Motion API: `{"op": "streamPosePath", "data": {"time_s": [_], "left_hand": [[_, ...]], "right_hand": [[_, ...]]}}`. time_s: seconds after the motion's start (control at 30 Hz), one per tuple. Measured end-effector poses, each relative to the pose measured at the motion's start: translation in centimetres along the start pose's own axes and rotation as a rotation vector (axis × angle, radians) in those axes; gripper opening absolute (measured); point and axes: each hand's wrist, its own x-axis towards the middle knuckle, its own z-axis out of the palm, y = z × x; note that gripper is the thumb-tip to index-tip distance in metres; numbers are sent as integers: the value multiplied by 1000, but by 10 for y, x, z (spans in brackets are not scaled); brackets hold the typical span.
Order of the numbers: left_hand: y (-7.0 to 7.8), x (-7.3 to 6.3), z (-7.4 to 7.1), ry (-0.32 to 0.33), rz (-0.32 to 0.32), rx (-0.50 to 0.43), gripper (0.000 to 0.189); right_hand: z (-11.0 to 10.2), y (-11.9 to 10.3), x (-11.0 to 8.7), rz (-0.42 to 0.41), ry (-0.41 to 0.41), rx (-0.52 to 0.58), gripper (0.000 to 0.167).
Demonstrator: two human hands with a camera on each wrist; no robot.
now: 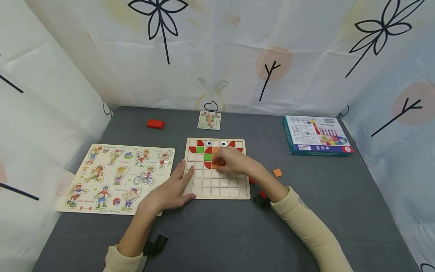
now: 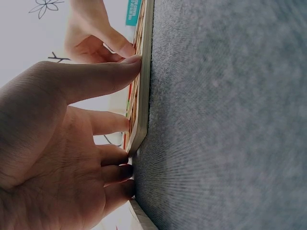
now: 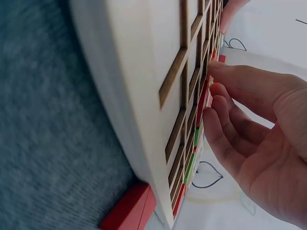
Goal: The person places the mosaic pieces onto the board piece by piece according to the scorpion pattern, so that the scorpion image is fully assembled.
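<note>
In the head view a wooden grid board (image 1: 216, 183) lies flat, its upper cells filled with red, green and orange tiles and two eye pieces. My left hand (image 1: 171, 189) rests along its left side, fingers stretched out; the left wrist view shows the thumb (image 2: 108, 79) on the board's near edge. Over the board's middle, my right hand (image 1: 232, 159) pinches an orange tile (image 1: 214, 166) at a cell, thumb and forefinger close together. The hand covers part of the pattern. In the right wrist view the fingertips (image 3: 209, 114) are right at the board's surface.
A picture puzzle board (image 1: 113, 185) lies left, beside the grid board. Behind are a pattern card (image 1: 209, 120) and a red block (image 1: 155, 124). A boxed set (image 1: 317, 136) lies back right. A loose orange tile (image 1: 277, 172) and a red piece (image 3: 132, 208) lie right of the board.
</note>
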Motion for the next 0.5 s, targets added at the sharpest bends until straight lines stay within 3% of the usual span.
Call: {"op": "streamPosePath", "data": {"time_s": [0.5], "left_hand": [[1, -2, 1, 7, 7, -1, 92]], "right_hand": [[-11, 16, -35, 41, 26, 198, 20]]}}
